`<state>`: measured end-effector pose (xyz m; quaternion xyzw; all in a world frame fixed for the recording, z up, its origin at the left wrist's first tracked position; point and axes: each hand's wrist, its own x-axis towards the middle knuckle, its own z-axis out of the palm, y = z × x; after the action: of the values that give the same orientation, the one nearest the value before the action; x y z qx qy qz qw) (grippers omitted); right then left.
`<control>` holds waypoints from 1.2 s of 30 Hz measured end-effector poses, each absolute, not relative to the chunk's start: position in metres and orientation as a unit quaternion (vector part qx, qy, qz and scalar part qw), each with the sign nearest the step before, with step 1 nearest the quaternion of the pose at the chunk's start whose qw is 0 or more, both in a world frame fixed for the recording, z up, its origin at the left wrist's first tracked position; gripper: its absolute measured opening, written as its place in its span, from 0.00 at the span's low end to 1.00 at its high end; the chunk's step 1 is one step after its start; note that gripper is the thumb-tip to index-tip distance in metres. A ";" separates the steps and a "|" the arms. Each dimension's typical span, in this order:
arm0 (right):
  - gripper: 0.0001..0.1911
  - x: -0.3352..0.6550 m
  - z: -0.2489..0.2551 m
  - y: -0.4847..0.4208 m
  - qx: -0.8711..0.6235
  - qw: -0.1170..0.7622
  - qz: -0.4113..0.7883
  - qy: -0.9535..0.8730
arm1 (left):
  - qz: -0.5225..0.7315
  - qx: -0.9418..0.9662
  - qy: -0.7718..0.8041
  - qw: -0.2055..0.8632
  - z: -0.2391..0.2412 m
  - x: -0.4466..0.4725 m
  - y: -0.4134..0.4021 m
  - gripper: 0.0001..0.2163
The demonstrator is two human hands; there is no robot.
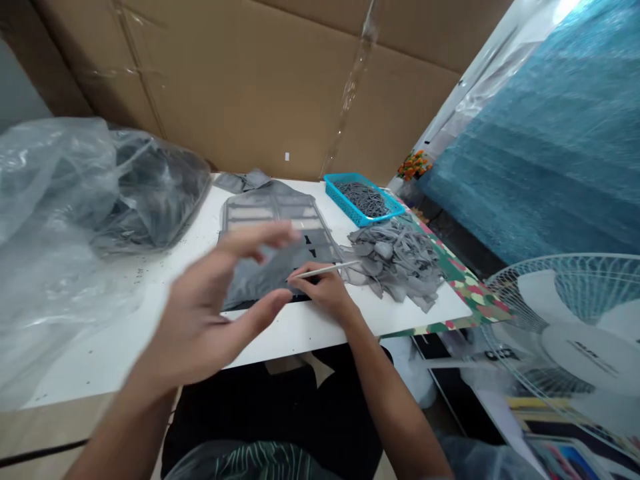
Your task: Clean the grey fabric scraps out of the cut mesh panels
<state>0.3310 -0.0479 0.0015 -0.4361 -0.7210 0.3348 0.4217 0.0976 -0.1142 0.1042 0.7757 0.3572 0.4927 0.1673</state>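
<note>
Cardboard wall [280, 80]: fills top of frame.
Plastic bag [60, 220]: far left, dark cloth inside.
White table [150, 333]: centre.
Grey fabric panel [273, 220]: flat, mid-table.
Left hand [220, 307]: lifted, fingers spread, empty, blurred.
Scrap pile [395, 260]: right of panel.
Blue basket [343, 203]: above pile.
Right hand [325, 290]: on panel's near edge, pinching thin stick [325, 269].

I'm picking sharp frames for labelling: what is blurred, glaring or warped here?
Head view: the left hand is motion-blurred, fingers smeared; the right hand holding the thin stick is sharper; the plastic bag shows soft white glare; edges bow, as at the fan.
</note>
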 end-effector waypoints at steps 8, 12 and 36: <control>0.04 0.333 -0.004 -0.054 -0.417 0.376 0.339 -0.755 | 0.277 0.831 0.482 -0.017 -0.019 0.125 -0.116 0.16; 0.04 0.333 -0.005 -0.053 -0.417 0.367 0.360 -0.749 | 0.252 0.840 0.478 -0.050 -0.014 0.126 -0.120 0.16; 0.08 0.336 -0.017 -0.055 -0.313 0.331 0.226 -0.861 | 0.247 0.825 0.505 -0.059 -0.011 0.135 -0.127 0.16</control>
<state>0.3364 -0.0553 -0.0172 -0.3128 -0.8612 0.2256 0.3310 0.1352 -0.1265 -0.0105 0.8248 0.5051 0.2473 -0.0588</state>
